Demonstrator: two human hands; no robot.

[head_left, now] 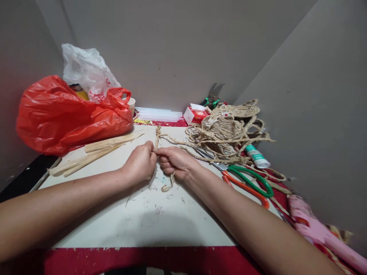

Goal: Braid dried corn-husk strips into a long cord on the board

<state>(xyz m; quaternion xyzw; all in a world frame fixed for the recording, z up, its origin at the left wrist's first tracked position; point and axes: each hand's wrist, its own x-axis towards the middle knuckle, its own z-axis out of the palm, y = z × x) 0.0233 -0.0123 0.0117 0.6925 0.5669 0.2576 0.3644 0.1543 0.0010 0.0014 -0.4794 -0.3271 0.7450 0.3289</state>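
Both hands meet above the middle of a white board (pixel 149 225), fingertips close together. My left hand (pixel 141 162) is closed around the near end of a short piece of twisted straw cord (pixel 157 134). Beside it my right hand (pixel 175 160) pinches the same cord between thumb and forefinger, its other fingers curled in. A loose strip of dry husk (pixel 168 185) hangs below the right hand. From the cord a thin braided strand runs right to a heap of braided straw rope (pixel 222 130). Flat dry husk strips (pixel 96 154) lie left of my left hand.
At the left sit a red plastic bag (pixel 71 118) and a white plastic bag (pixel 86 70). Clear sticks (pixel 159 114) lie along the back, near a small red-and-white box (pixel 196 114) and pruning shears (pixel 212 97). Scissors (pixel 249 181) and a pink glue gun (pixel 318 227) are at right.
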